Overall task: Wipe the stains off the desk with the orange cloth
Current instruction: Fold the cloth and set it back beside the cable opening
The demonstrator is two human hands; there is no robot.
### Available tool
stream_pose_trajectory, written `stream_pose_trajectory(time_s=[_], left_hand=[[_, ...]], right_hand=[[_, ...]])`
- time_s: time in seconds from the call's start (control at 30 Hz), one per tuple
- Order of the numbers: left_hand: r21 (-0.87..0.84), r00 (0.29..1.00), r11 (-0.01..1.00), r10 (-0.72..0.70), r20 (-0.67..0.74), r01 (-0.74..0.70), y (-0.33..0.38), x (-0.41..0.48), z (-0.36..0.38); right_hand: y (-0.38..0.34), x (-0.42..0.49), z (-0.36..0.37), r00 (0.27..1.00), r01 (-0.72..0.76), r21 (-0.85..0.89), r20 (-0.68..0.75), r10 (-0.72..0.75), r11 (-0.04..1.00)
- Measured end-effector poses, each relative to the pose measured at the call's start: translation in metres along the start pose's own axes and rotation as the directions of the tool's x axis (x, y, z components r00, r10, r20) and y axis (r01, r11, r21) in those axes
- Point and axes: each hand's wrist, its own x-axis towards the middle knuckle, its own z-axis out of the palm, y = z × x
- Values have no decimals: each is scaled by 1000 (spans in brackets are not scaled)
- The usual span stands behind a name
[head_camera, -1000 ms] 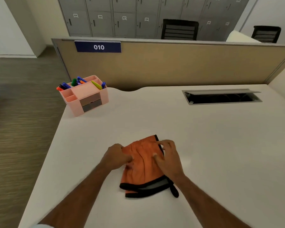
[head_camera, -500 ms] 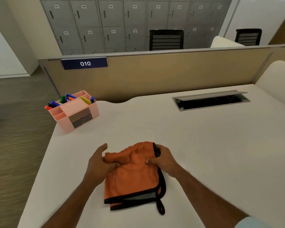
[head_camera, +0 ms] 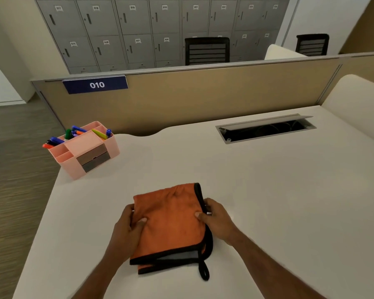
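Note:
An orange cloth (head_camera: 171, 223) with black trim and a black loop lies folded on the white desk (head_camera: 268, 201), near its front middle. My left hand (head_camera: 126, 231) grips the cloth's left edge, thumb on top. My right hand (head_camera: 216, 219) grips the right edge at the black trim, thumb on the orange face. The cloth looks smoothed flat between the two hands. I see no clear stain on the desk surface.
A pink organizer (head_camera: 84, 149) with coloured pens stands at the desk's back left corner. An open cable hatch (head_camera: 266, 130) is set in the desk at back right. A beige partition (head_camera: 203, 93) with a "010" label runs behind, and the desk's left edge drops to the floor.
Both hands have slid from the top of the bunched cloth out to its side edges, and the cloth now lies flatter. The camera has tilted upward.

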Motion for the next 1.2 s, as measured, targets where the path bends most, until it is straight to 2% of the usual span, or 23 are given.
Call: stream_pose_trajectory(time_s=[0.1, 0.3, 0.43, 0.53, 0.6, 0.73, 0.83, 0.93, 1.1, 1.2], left_hand=[[-25, 999, 998, 49, -9, -49, 16, 6, 11], [-136, 999, 991, 18, 30, -14, 54, 29, 53], [-322, 987, 943, -31, 157, 81, 84, 44, 102], [-426, 959, 895, -4, 282, 129, 103, 58, 132], [-393, 947, 910, 3, 322, 131, 114, 71, 153], [-360, 950, 927, 17, 311, 101, 142, 98, 200], [-333, 953, 940, 31, 300, 74, 159, 115, 230], [-324, 959, 944, 33, 280, 62, 171, 140, 259], [-300, 983, 954, 31, 182, 25, 187, 174, 291], [-228, 978, 973, 76, 196, -30, 188, 190, 311]], right_hand=[[-6, -2, -9, 993, 44, 89, -112, -34, 995], [-11, 7, -62, 963, 87, 86, -262, -62, 992], [-2, 22, -114, 942, 38, 94, -336, -4, 995], [4, 35, -150, 931, 7, 114, -362, 35, 993], [6, 44, -174, 926, -14, 116, -373, 57, 993], [12, 69, -226, 923, -78, 89, -370, 106, 993], [11, 86, -255, 937, -75, -47, -346, 54, 996], [14, 114, -283, 912, -78, -120, -409, 22, 990], [30, 161, -315, 856, -111, -75, -513, 57, 991], [41, 183, -332, 851, -140, -165, -524, 34, 976]])
